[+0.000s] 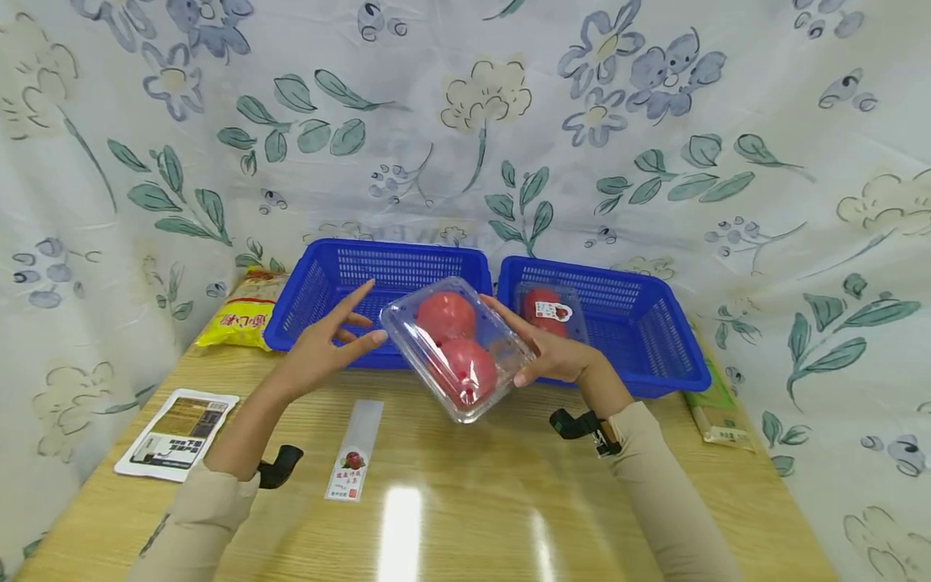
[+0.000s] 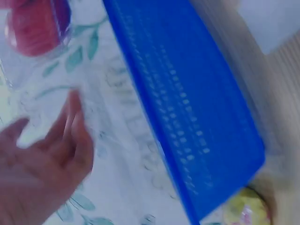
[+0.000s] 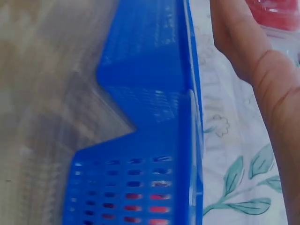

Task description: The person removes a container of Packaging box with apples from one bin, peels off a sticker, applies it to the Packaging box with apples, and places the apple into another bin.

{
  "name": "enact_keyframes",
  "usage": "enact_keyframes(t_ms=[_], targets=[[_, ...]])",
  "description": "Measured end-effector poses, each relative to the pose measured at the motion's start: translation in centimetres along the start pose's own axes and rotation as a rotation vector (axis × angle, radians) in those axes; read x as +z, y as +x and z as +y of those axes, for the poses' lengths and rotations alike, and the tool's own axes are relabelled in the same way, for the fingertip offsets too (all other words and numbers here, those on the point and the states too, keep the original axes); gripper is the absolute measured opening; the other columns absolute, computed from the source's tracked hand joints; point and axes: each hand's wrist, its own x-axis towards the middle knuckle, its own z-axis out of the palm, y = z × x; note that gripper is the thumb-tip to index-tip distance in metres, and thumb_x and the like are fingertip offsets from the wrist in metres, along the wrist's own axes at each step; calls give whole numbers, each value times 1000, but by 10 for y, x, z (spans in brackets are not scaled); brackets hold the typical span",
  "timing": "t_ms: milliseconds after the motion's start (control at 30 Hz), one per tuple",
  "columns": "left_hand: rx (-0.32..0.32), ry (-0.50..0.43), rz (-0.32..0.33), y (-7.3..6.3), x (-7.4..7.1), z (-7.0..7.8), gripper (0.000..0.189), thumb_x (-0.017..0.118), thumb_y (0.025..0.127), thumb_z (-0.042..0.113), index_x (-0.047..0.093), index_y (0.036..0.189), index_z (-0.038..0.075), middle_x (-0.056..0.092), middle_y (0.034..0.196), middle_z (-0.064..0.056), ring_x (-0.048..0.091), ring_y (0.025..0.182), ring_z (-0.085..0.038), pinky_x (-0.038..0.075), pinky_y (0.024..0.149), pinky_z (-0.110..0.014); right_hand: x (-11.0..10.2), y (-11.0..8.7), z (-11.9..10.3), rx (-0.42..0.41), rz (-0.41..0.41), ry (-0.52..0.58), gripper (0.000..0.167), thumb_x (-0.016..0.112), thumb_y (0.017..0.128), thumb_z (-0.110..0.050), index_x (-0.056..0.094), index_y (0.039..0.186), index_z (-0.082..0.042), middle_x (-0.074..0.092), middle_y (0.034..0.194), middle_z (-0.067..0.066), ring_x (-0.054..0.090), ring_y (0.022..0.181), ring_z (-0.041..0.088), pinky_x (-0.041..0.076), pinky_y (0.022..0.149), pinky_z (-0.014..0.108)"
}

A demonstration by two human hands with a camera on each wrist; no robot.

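Observation:
A clear plastic clamshell box (image 1: pixel 502 347) with red, apple-like fruit (image 1: pixel 445 317) inside is held tilted in the air, in front of the two blue baskets. My right hand (image 1: pixel 549 349) grips it by its right side, fingers behind and thumb at the near edge. To its left, my left hand (image 1: pixel 323 343) is spread with fingers extended, its thumb tip close to the box's left edge. In the left wrist view that left hand (image 2: pixel 51 159) holds nothing, and the box's fruit (image 2: pixel 35 30) shows apart from it. The right wrist view shows only part of the right hand (image 3: pixel 248 42).
The left blue basket (image 1: pixel 291 299) stands beside the right blue basket (image 1: pixel 655 376), which contains another fruit box (image 1: pixel 553 311) with a label. A long printed label strip (image 1: pixel 356 453), a white-edged packet (image 1: pixel 178 434), a yellow bag (image 1: pixel 243 315) and a green packet (image 1: pixel 720 412) lie around.

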Motion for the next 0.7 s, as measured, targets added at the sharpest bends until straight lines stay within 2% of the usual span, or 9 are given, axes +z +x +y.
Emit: enact_keyframes(t_ms=[67,167,233,300,333,467,533,633,700], targets=[[33,-22,-132,-2,6,7,79,62,95,46,11,155,51,49,143,-20,63,104,-35,54,79,-46,8,-6,2,-6,-62,-20,120,83,82,-23,-9,160,-29,-9,167,6,40,140,36,46,104,50],[84,-73,-289,-9,20,12,87,69,91,42,11,156,50,38,153,-20,59,114,-41,53,86,-50,20,-13,7,-3,-169,-10,121,82,83,-20,-12,159,-26,-6,166,9,28,147,35,40,109,52],[111,-120,-368,-15,31,11,95,74,87,39,10,157,47,26,160,-18,48,129,-47,48,95,-58,28,-17,12,3,-217,-13,121,81,83,-19,-13,159,-23,-8,166,8,23,149,34,39,110,53],[123,-153,-413,-23,43,7,105,80,83,36,6,157,46,13,165,-14,31,143,-46,40,105,-61,34,-21,18,20,-234,0,119,80,84,-16,-12,159,-22,-3,166,10,23,149,34,38,110,53],[122,-174,-428,-26,49,5,110,82,81,35,4,157,45,11,166,-14,32,141,-46,42,103,-61,36,-24,21,29,-234,6,118,79,84,-16,-11,159,-21,-2,166,11,24,148,35,39,110,54],[112,-230,-418,-39,71,-5,124,89,73,30,-1,157,44,16,164,-16,41,136,-41,42,103,-58,41,-37,34,50,-202,1,113,78,87,-19,-9,160,-19,1,164,20,35,143,40,42,107,54],[111,-266,-394,-44,82,-10,125,90,72,28,0,157,44,19,163,-17,42,136,-42,40,104,-61,42,-43,41,56,-184,7,112,77,87,-19,-9,160,-19,-2,164,24,38,140,42,44,105,54],[108,-317,-351,-51,96,-16,126,91,71,25,1,157,44,14,165,-15,29,144,-46,30,109,-67,45,-53,48,57,-125,41,110,75,88,-12,-9,160,-19,-5,163,26,40,139,42,45,104,52],[104,-325,-311,-55,103,-19,127,91,70,25,1,157,44,6,167,-12,20,147,-47,27,109,-70,48,-60,53,67,-52,95,107,71,90,-5,-8,160,-22,-4,164,23,41,140,38,44,105,51]])
